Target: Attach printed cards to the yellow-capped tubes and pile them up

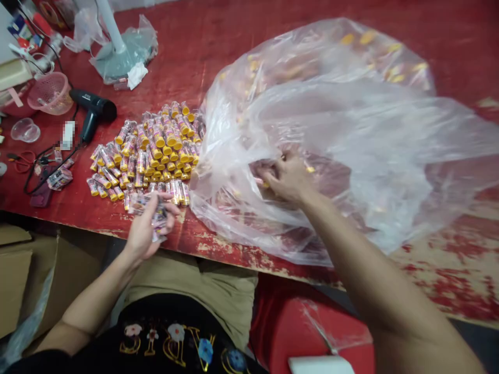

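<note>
My left hand (150, 226) is closed around several small clear-wrapped tubes (159, 218) with printed labels, held at the table's front edge. Just beyond it lies a heap of yellow-capped tubes (163, 140), stacked in rows, mostly with their caps facing me. To the right spreads a large translucent plastic bag (374, 135), with more yellow caps showing dimly through its film. My right hand (288, 174) reaches into the bag's mouth, its fingers curled down. A touch of yellow shows at those fingertips, but what they grip is blurred and partly hidden.
On the left of the red table (183, 36) are a black hair dryer (93, 109) with its cord, a pink basket (50, 93), red-handled scissors (23, 162) and a plastic-covered stand base (125, 54). Cardboard boxes (74, 280) and a red stool (312, 332) are below the edge.
</note>
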`<state>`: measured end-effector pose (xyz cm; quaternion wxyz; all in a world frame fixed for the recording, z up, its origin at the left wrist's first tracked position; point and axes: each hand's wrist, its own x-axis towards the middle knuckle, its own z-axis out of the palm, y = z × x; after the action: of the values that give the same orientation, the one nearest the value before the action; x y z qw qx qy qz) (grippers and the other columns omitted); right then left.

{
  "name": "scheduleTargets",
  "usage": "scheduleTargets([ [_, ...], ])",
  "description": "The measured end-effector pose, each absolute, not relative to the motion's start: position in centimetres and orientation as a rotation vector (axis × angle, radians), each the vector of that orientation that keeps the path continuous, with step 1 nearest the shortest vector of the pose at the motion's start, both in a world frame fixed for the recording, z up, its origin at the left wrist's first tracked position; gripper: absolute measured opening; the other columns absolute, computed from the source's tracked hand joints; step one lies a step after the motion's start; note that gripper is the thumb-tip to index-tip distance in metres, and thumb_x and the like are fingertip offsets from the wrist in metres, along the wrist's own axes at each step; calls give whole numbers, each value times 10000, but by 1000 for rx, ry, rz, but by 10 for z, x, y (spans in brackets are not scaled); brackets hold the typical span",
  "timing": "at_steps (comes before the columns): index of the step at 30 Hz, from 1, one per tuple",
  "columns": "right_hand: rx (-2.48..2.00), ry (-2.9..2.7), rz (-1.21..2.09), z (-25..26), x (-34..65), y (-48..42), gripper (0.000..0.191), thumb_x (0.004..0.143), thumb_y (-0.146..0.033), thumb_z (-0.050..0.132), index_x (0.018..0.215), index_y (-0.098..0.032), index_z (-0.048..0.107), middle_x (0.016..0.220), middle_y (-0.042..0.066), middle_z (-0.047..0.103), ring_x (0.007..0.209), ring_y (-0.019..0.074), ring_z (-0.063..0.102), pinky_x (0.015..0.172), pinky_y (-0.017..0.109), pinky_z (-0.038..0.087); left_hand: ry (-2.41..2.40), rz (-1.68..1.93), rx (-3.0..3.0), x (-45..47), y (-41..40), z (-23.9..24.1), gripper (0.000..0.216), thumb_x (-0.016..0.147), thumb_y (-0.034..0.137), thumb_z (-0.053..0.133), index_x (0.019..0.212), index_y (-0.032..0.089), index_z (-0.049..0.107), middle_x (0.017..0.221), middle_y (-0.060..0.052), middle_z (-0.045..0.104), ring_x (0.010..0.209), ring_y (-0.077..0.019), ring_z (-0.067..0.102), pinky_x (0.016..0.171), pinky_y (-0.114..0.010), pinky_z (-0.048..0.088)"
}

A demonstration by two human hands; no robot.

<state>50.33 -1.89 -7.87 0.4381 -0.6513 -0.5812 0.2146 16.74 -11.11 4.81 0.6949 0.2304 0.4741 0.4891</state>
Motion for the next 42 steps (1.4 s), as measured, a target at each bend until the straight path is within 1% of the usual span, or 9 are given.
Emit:
scheduleTargets([
  [3, -1584, -1464, 639, -69, 516, -63, 229, 748, -262, 872, 956, -180, 823, 1019, 91, 756, 1014, 226, 681, 1021, 455, 507, 940, 902, 433, 198, -129, 37, 289, 901, 418, 790, 958, 147, 708, 881, -98, 767, 620, -111, 662, 425, -137, 371],
  [7, -1517, -1277, 548, -45, 482, -135, 146, 908, -332, 741, 985, -223, 800, 1031, 114, 758, 976, 201, 688, 926, 397, 530, 825, 717, 257, 233, -145, 21, 239, 943, 369, 748, 1036, 149, 738, 1154, -163, 773, 860, -166, 752, 441, -136, 375],
  [9, -1462, -1285, 635, -35, 445, -165, 208, 950, -414, 706, 1014, -226, 767, 988, 90, 765, 879, 181, 707, 805, 352, 559, 801, 730, 194, 244, -149, 15, 225, 949, 352, 744, 1049, 151, 759, 1179, -151, 768, 835, -140, 735, 451, -138, 377],
  [15, -1388, -1301, 704, -40, 362, -191, 267, 921, -404, 733, 753, -199, 707, 805, 29, 748, 784, 170, 680, 750, 325, 558, 937, 891, 189, 246, -161, 2, 299, 840, 386, 862, 941, 123, 766, 898, -57, 750, 629, -59, 601, 479, -148, 404],
  [21, -1421, -1090, 708, -50, 353, -190, 231, 928, -400, 720, 989, -191, 795, 952, 67, 798, 838, 184, 723, 718, 311, 568, 1146, 1067, 219, 232, -168, -2, 468, 608, 345, 998, 902, 133, 702, 791, 18, 692, 586, -46, 549, 456, -163, 329],
  [30, -1425, -1312, 611, -39, 355, -200, 328, 1014, -394, 603, 755, -195, 636, 699, -13, 585, 662, 129, 534, 648, 282, 437, 1072, 1068, 231, 238, -160, -1, 640, 395, 386, 1059, 823, 122, 664, 691, 46, 638, 518, -9, 468, 421, -136, 226],
  [34, -1632, -1241, 433, -49, 410, -167, 404, 1045, -468, 485, 812, -199, 676, 767, 38, 642, 711, 165, 562, 700, 328, 449, 1113, 1105, 207, 237, -157, -2, 667, 382, 445, 1056, 745, 149, 580, 644, 70, 586, 483, -1, 402, 403, -142, 212],
  [39, -1844, -1303, 421, -77, 492, -94, 238, 721, -317, 846, 662, -235, 631, 592, -30, 477, 684, 175, 466, 824, 421, 451, 1092, 1049, 193, 230, -158, 3, 545, 515, 356, 1036, 759, 147, 596, 669, 59, 586, 501, -15, 417, 418, -167, 231],
  [42, -1783, -1316, 451, -75, 494, -93, 205, 703, -255, 827, 726, -225, 626, 653, -30, 488, 757, 189, 526, 913, 479, 472, 1056, 1093, 181, 226, -161, 8, 553, 515, 358, 1037, 775, 154, 593, 697, 58, 599, 547, -25, 464, 435, -160, 243],
])
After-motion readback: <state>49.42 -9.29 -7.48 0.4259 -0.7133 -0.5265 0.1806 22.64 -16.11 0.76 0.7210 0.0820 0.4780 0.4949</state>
